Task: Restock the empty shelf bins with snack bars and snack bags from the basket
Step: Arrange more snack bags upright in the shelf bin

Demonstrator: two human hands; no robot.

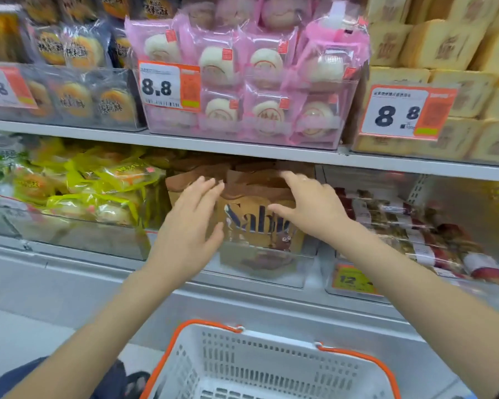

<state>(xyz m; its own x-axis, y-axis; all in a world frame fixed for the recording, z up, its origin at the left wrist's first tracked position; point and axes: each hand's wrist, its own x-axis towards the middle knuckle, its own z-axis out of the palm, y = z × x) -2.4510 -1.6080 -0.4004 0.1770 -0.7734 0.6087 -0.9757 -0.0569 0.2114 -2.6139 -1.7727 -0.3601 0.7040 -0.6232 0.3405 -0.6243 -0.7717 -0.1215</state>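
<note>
Tan and brown snack bags [251, 217] with dark blue lettering stand upright in a clear shelf bin [260, 269] on the lower shelf. My left hand [189, 226] is open, fingers spread, against the left side of the front bag. On the bag's right side and top rests my right hand [306, 205], also open with the fingers apart. Neither hand grips anything. Below me the white basket [271, 367] with orange handles shows only its bare wall.
Yellow-wrapped buns [98, 191] fill the bin to the left; red-and-white snack bars [409, 226] fill the bin to the right. The upper shelf holds pink bun packs [257, 76], orange pastries [75, 53] and tan bread boxes [450, 53]. Price tags hang on the bin fronts.
</note>
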